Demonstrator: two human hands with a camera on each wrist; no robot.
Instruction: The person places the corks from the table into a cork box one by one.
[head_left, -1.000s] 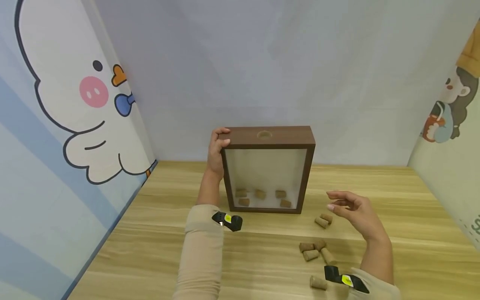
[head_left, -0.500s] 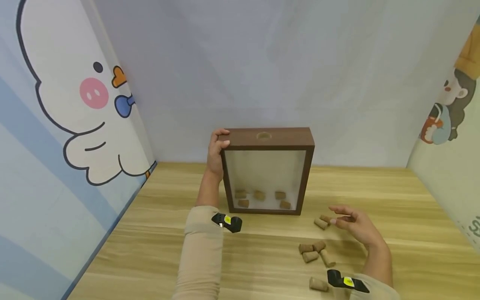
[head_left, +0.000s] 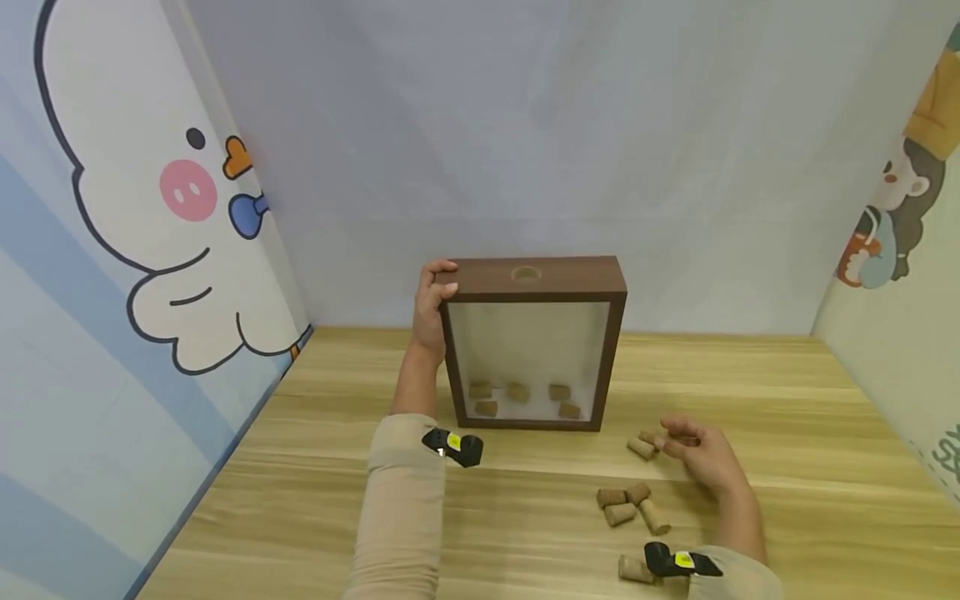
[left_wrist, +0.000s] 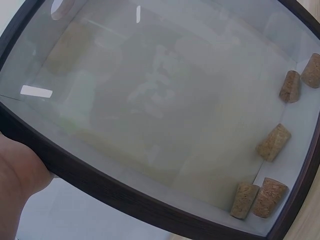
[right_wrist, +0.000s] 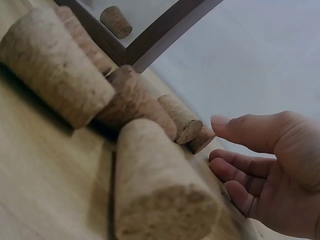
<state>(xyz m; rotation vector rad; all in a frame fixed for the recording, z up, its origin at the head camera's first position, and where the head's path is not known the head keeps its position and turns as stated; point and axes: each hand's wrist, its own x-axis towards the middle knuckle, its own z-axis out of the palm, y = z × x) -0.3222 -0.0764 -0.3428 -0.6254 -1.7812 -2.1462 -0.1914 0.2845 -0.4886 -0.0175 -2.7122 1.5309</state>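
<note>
My left hand (head_left: 431, 310) grips the upper left corner of a dark brown wooden shadow box (head_left: 537, 275), thumb and fingers on its top edge. The box stands upright, with a glazed front and a round hole in its top. Several corks (left_wrist: 273, 142) lie inside along the bottom. To the right of the box, my right hand (head_left: 701, 454) is low over the table with thumb and fingers parted. Its fingertips are right at the end of a brown cork (right_wrist: 201, 139), which lies behind a paler cork (head_left: 641, 448). The index finger is mostly hidden in the right wrist view.
Nearer me on the wooden table (head_left: 510, 517) lies a cluster of corks (head_left: 620, 513). Another cork (head_left: 634, 570) lies close to the right wrist camera. A pale cloth wall (head_left: 555, 133) rises behind the box, with printed panels on both sides.
My right hand has come down and slightly left, from above the table to the end of the brown cork. My left hand and the box have stayed in place.
</note>
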